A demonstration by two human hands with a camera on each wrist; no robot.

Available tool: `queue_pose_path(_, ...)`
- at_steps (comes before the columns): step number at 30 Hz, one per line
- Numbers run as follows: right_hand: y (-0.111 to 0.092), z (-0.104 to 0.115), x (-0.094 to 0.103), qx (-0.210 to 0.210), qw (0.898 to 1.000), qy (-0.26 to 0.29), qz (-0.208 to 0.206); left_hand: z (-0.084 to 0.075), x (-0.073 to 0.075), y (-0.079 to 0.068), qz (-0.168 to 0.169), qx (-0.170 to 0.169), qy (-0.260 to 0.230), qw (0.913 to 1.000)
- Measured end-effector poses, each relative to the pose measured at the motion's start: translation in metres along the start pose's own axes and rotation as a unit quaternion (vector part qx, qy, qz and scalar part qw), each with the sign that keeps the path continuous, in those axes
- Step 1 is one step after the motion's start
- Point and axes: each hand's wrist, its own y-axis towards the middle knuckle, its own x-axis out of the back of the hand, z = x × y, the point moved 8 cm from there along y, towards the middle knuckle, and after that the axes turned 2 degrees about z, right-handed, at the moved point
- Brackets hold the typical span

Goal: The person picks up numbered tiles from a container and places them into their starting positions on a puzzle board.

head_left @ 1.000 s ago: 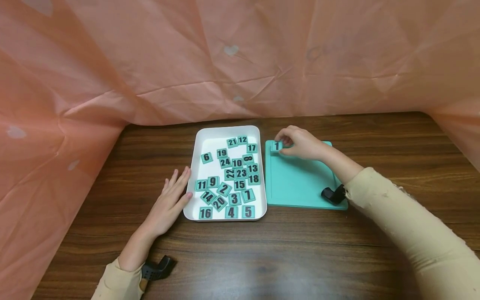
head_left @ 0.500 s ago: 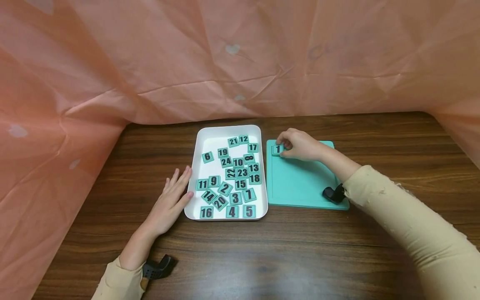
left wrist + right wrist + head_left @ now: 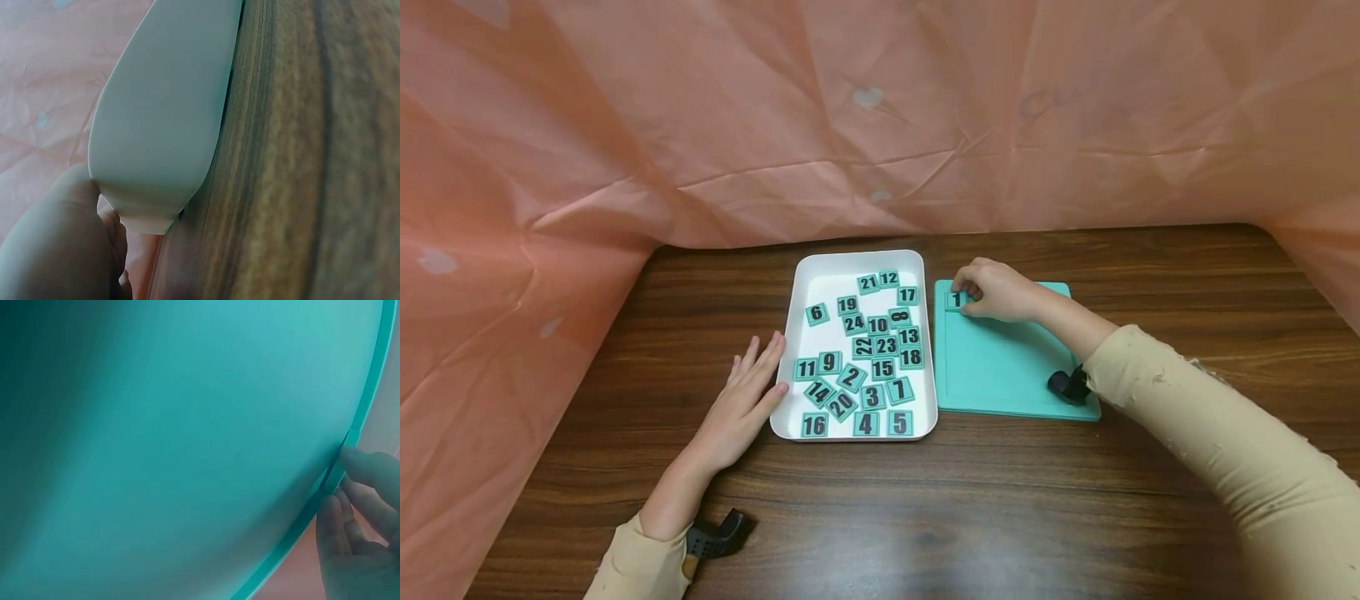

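Observation:
My right hand (image 3: 1000, 290) pinches a small teal tile marked 1 (image 3: 956, 301) between thumb and fingers. The tile lies flat in the upper left corner of a teal board (image 3: 1000, 367) with a raised rim. From the right wrist, the fingers hold the tile's edges (image 3: 337, 465) right at that rim. My left hand (image 3: 736, 408) has its fingers stretched out, and the fingertips and thumb rest on the left edge of a white tray (image 3: 823, 279). The left wrist view shows the thumb (image 3: 78, 186) against the tray's outer wall (image 3: 159, 112).
Several numbered teal tiles lie loose in the tray, such as the 6 (image 3: 817, 314) and the 5 (image 3: 900, 423). The tray stands just left of the board on a dark wooden table (image 3: 850, 517). A pink curtain (image 3: 880, 117) hangs behind the table.
My right hand has brought the 1 tile slightly down toward me, into the board's upper left corner. The left hand stays against the tray.

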Motion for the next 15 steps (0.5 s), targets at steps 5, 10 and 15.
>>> queue_pose_path(5,0.0004,0.0000,-0.0007,0.002,1.000,-0.009,0.003,0.0001,-0.0002,0.0003,0.001,0.002,0.003,1.0000)
queue_pose_path(10,0.0004,-0.0001,-0.0010,0.002,1.000,-0.016,0.002,-0.0001,-0.0007,0.0002,0.002,0.004,0.005,1.0000)
queue_pose_path(15,-0.0006,0.0006,-0.0008,-0.003,1.000,-0.016,0.000,-0.0010,-0.0009,0.0007,0.002,0.002,0.002,1.0000)
